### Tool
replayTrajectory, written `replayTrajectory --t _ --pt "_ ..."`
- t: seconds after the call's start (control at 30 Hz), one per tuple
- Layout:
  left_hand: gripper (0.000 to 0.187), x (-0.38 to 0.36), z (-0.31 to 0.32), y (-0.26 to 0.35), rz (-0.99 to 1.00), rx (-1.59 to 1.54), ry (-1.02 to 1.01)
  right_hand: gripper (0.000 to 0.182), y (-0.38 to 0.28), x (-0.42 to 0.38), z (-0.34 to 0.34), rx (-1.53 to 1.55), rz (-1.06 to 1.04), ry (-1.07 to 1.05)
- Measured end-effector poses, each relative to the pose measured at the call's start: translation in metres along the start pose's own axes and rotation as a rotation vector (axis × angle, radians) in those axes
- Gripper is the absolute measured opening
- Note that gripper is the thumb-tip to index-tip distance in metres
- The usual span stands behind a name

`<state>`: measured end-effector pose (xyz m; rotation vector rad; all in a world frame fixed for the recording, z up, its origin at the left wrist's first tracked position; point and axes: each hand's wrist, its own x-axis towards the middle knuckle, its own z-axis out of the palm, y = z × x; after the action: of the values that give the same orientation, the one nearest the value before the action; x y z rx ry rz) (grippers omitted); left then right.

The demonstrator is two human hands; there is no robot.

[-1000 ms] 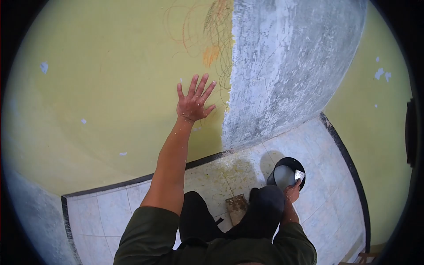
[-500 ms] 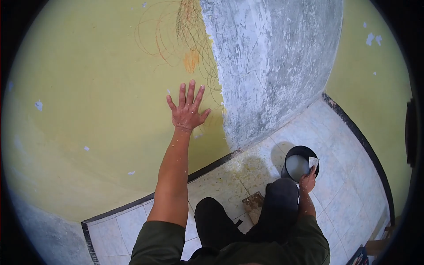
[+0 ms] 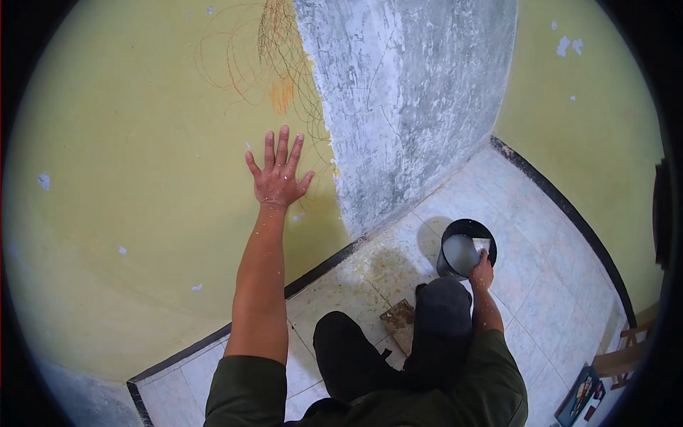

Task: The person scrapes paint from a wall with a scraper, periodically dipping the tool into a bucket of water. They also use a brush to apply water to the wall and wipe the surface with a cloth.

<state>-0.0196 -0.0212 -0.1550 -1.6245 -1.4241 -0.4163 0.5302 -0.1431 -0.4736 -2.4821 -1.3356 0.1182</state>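
Observation:
My left hand (image 3: pixel 279 179) lies flat on the yellow-green painted wall (image 3: pixel 163 164), fingers spread and holding nothing. Just right of it, the paint ends at a ragged edge beside a bare grey-white patch (image 3: pixel 427 92). My right hand (image 3: pixel 482 273) is closed around a scraper; only the scraper's pale flat blade (image 3: pixel 482 245) shows, and its handle is hidden in my grip. That blade is over the opening of a black bucket (image 3: pixel 445 266), inside the rim. Cloudy whitish liquid (image 3: pixel 459 255) is in the bucket.
Paint flakes (image 3: pixel 377 274) litter the tiled floor (image 3: pixel 533 242) by the wall's foot. A stained brown board (image 3: pixel 400 324) lies between my knees. Dark baseboard (image 3: pixel 320 269) edges the floor. Wooden furniture (image 3: pixel 626 359) and a dark printed box (image 3: pixel 580 395) stand at lower right.
The camera view has shifted, moving the scene leftward. My right hand has brought the scraper blade slightly further in over the bucket. My left hand stays on the same wall spot.

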Motion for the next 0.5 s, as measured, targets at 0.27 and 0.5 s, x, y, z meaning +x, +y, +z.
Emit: replayTrajectory --t 0.27,0.5 --pt "0.087 0.001 -0.011 0.0 -0.006 0.0 -0.163 0.052 -0.019 0.014 -0.071 -0.181 -0.463 -0.18" --pt "0.087 0.004 -0.022 0.007 -0.051 0.09 -0.287 0.046 -0.021 0.054 -0.106 -0.347 -0.449 -0.453"
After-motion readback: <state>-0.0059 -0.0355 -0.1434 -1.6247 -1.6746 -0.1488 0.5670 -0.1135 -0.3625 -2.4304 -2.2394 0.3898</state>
